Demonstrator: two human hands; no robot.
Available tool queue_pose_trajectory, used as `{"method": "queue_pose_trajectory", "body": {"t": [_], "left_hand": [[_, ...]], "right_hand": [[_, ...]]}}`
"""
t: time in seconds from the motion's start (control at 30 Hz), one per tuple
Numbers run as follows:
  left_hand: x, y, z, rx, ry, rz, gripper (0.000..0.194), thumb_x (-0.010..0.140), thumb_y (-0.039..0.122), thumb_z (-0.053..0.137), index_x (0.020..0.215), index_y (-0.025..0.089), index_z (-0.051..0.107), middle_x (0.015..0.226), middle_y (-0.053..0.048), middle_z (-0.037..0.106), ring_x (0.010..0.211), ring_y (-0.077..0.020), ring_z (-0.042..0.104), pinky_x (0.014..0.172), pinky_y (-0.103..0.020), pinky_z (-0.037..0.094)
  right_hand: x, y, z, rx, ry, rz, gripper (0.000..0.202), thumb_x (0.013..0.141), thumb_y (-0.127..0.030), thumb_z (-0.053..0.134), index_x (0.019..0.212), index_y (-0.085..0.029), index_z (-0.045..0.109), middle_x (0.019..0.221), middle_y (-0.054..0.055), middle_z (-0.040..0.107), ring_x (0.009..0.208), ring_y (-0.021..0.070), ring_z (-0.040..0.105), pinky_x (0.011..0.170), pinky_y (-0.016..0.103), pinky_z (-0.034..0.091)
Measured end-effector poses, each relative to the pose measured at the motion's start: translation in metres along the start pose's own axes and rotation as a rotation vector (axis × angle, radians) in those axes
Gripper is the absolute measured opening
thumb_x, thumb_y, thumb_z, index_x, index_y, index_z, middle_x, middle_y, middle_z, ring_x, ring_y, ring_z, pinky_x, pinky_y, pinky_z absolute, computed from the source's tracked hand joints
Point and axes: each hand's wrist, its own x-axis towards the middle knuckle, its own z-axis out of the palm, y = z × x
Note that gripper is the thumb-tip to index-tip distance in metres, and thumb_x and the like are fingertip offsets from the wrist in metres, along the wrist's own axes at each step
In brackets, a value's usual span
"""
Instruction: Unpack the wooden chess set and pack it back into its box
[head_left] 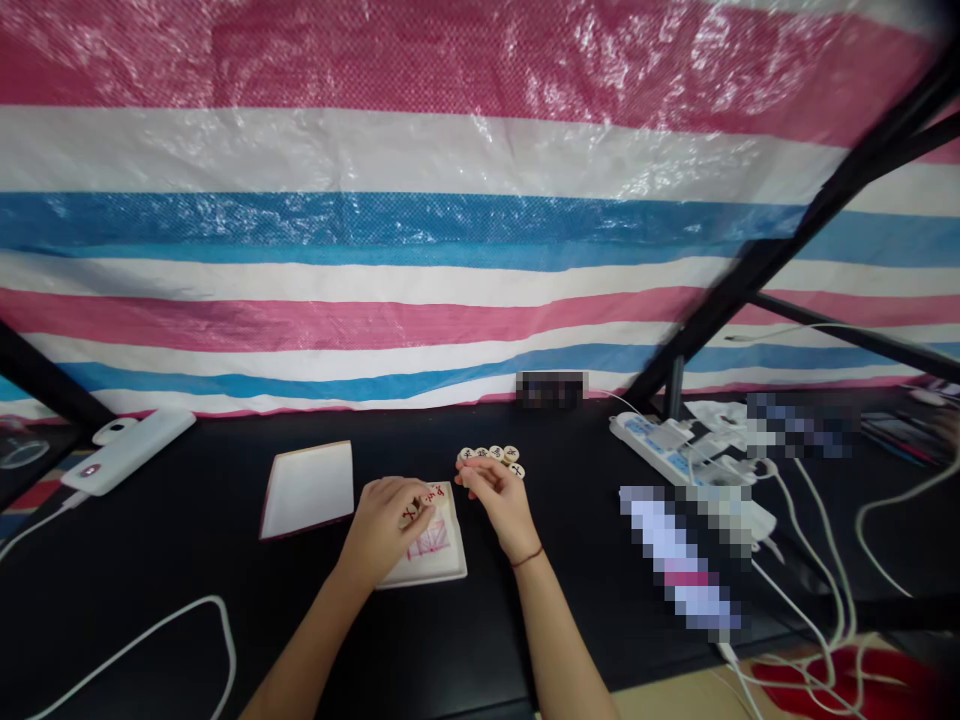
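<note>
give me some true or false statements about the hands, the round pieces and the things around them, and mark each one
1. The left hand is over the shallow white tray. True.
2. The right hand is at a cluster of round pieces outside the tray. True.
3. All the round pieces are blank. False: marks show on several round pieces.
4. A thin band circles the right wrist. True.
5. The power strip lies to the left of both hands. False: the power strip lies to the right of both hands.
6. The sheet behind the table is plain white. False: the sheet has pink, white and blue stripes.
</note>
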Motion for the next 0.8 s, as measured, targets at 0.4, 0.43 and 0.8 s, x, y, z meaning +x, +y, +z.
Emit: {"method": "queue_pose_trajectory", "body": {"t": [0.4, 0.43, 0.8], "left_hand": [[0.008, 0.022, 0.008, 0.152, -0.192, 0.121, 0.006, 0.081, 0.024, 0.060, 0.075, 0.024, 0.062, 0.084, 0.001, 0.070, 0.089, -0.0217, 0.055, 0.083, -0.041, 0.033], [0.007, 0.022, 0.009, 0.150, -0.198, 0.132, 0.007, 0.082, 0.024, 0.060, 0.075, 0.024, 0.062, 0.082, 0.000, 0.070, 0.089, -0.0218, 0.054, 0.083, -0.042, 0.033], [0.005, 0.015, 0.014, 0.204, -0.204, 0.152, 0.007, 0.083, 0.023, 0.061, 0.081, 0.026, 0.067, 0.104, -0.002, 0.065, 0.096, -0.0237, 0.051, 0.081, -0.041, 0.036]], "right_hand": [[0.002, 0.000, -0.002, 0.001, 0.042, -0.015, 0.036, 0.065, -0.047, 0.077, 0.083, -0.018, 0.066, 0.088, 0.008, 0.073, 0.076, 0.0208, 0.068, 0.053, 0.027, 0.051], [0.002, 0.000, -0.002, 0.000, 0.044, -0.013, 0.036, 0.065, -0.047, 0.077, 0.083, -0.018, 0.066, 0.088, 0.008, 0.073, 0.076, 0.0212, 0.068, 0.053, 0.028, 0.052], [-0.003, -0.004, 0.002, 0.033, 0.049, -0.009, 0.039, 0.069, -0.051, 0.072, 0.086, -0.018, 0.063, 0.092, 0.009, 0.071, 0.066, 0.0184, 0.068, 0.043, 0.023, 0.049]]}}
